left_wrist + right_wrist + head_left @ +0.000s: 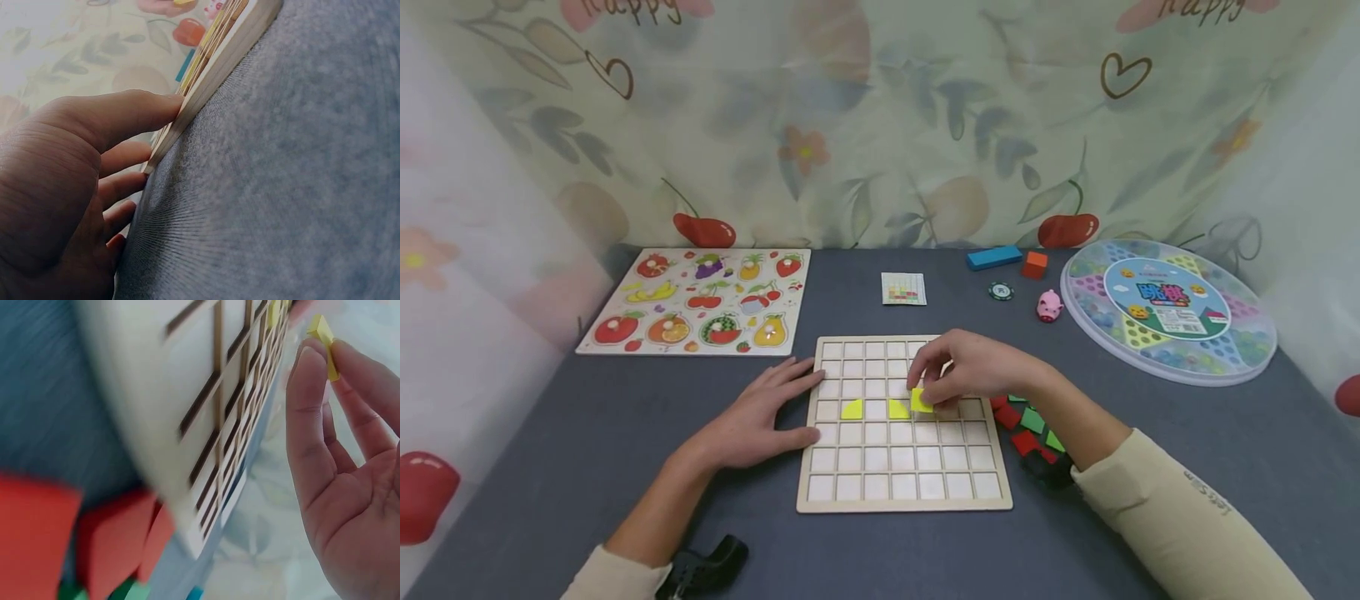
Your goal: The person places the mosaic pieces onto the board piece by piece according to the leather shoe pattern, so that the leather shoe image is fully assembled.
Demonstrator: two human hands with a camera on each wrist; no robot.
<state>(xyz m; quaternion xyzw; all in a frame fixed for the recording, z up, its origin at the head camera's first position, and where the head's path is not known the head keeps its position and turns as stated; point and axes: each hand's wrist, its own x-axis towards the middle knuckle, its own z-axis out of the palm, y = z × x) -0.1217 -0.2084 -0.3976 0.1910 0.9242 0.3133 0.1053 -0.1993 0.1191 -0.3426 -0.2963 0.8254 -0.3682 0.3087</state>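
A wooden grid board (904, 505) with white square cells lies at the middle of the table. Two yellow tiles sit in one of its rows: a left tile (852, 409) with a cut corner and another yellow tile (898, 409) further right. My right hand (973, 367) pinches a yellow tile (324, 344) between thumb and fingertip, just above that row. My left hand (760, 417) rests at the board's left edge, its thumb and fingertips touching the rim, fingers mostly straight.
Red and green tiles (1026, 442) lie right of the board, partly under my right forearm. Behind are a fruit puzzle board (745, 327), a small pattern card (903, 289), a blue block (994, 257), an orange block (1033, 265), a chip (1001, 291), a pink pig figure (1049, 306) and a round game box (1075, 329).
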